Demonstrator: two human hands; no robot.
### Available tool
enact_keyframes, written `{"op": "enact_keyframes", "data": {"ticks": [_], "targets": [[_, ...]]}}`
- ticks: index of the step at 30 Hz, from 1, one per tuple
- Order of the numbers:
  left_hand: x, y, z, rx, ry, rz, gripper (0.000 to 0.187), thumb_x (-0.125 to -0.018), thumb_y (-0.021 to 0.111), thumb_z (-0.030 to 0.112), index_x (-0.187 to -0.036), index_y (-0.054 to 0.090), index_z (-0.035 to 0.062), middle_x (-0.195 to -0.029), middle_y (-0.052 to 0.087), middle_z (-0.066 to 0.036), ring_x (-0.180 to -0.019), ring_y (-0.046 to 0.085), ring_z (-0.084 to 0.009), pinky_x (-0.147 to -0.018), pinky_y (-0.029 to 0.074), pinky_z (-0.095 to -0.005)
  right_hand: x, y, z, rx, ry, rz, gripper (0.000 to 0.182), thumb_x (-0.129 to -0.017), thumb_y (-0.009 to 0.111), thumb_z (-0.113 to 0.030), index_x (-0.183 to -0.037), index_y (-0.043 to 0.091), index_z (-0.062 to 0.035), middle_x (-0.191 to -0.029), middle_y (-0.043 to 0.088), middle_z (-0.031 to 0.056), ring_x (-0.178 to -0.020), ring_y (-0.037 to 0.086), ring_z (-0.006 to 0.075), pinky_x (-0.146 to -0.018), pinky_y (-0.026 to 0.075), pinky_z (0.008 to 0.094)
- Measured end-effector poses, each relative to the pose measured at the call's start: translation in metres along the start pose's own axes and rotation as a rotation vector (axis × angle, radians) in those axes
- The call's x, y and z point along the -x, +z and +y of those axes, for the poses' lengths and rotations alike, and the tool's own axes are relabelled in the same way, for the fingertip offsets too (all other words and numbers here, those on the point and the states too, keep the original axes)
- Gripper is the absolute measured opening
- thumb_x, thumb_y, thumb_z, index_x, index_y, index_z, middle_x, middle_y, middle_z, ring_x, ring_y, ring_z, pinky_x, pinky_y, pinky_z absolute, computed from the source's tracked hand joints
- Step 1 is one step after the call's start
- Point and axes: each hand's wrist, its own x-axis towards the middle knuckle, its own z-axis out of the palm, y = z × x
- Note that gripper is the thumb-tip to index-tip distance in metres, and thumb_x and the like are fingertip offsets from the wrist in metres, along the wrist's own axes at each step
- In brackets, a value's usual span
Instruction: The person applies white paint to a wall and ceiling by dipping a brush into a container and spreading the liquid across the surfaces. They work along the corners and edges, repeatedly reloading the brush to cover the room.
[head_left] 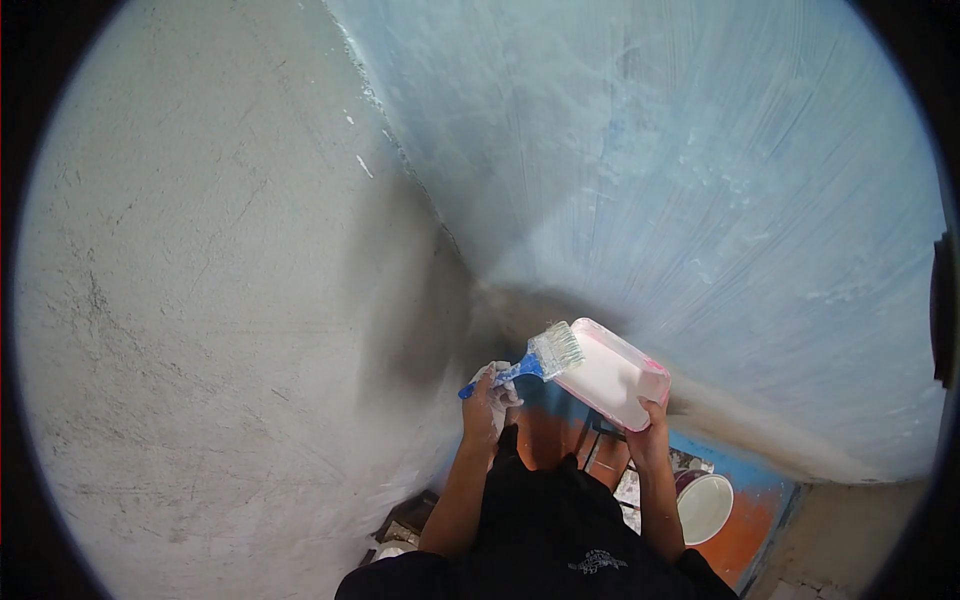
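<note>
Gripping brush (528, 366) in left hand (484, 402), aimed lengthwise at 2 o'clock, bristles (562, 348) first; pinching tray (652, 384) in right hand (650, 432), lengthwise from 10 to 4 o'clock.

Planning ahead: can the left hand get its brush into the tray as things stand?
Probably yes: the left hand holds the brush, its bristles overlapping the tray in this view; the right hand grips the tray, and nothing visible blocks its open side.
</note>
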Motion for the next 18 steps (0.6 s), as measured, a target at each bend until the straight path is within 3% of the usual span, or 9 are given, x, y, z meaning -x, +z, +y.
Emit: {"op": "enact_keyframes", "data": {"ticks": [4, 8, 10, 14, 18], "targets": [[-0.012, 0.026, 0.012, -0.076, 0.148, 0.064, 0.031, -0.1, 0.052, 0.03, -0.116, 0.06, 0.0051, -0.086, 0.065, -0.005, -0.073, 0.064, -0.0165, -0.067, 0.056, -0.0354, 0.002, 0.01, -0.005, 0.025, 0.001, 0.01, 0.064, -0.087, 0.054, -0.015, -0.145, 0.027, -0.0149, -0.137, 0.041, 0.0121, -0.127, 0.045, 0.0298, -0.098, 0.047, 0.049], [-0.045, 0.064, 0.038, -0.129, 0.376, 0.025, 0.041, -0.101, 0.05, 0.036, -0.129, 0.052, 0.0065, -0.104, 0.061, -0.008, -0.095, 0.06, -0.0196, -0.081, 0.051, -0.0413, 0.0, -0.005, 0.002, 0.047, -0.014, 0.022, 0.065, -0.086, 0.055, -0.016, -0.145, 0.027, -0.015, -0.137, 0.042, 0.0113, -0.127, 0.045, 0.0294, -0.099, 0.046, 0.0493], [-0.066, 0.08, 0.052, -0.066, 0.464, 0.011, 0.047, -0.101, 0.05, 0.039, -0.136, 0.046, 0.0079, -0.114, 0.058, -0.009, -0.106, 0.056, -0.0212, -0.085, 0.048, -0.0446, 0.004, -0.011, 0.005, 0.092, -0.026, 0.064, 0.061, -0.087, 0.056, -0.02, -0.143, 0.033, -0.0117, -0.136, 0.047, 0.0111, -0.124, 0.05, 0.0293, -0.097, 0.047, 0.0499], [-0.117, 0.072, 0.043, -0.049, 0.473, 0.017, 0.052, -0.101, 0.049, 0.041, -0.141, 0.041, 0.0084, -0.126, 0.053, -0.01, -0.116, 0.053, -0.0258, -0.093, 0.045, -0.0501, 0.015, -0.012, 0.009, 0.072, -0.024, 0.102, 0.06, -0.087, 0.057, -0.022, -0.142, 0.036, -0.01, -0.134, 0.05, 0.0113, -0.123, 0.052, 0.0296, -0.097, 0.047, 0.0502], [-0.142, 0.022, -0.015, 0.045, 0.333, 0.065, 0.051, -0.1, 0.053, 0.033, -0.138, 0.042, -0.0002, -0.128, 0.054, -0.019, -0.12, 0.054, -0.0309, -0.095, 0.049, -0.0526, 0.032, 0.001, 0.007, 0.085, -0.046, 0.182, 0.062, -0.085, 0.058, -0.02, -0.142, 0.036, -0.0108, -0.133, 0.049, 0.0118, -0.122, 0.051, 0.0305, -0.097, 0.048, 0.0498]]}}
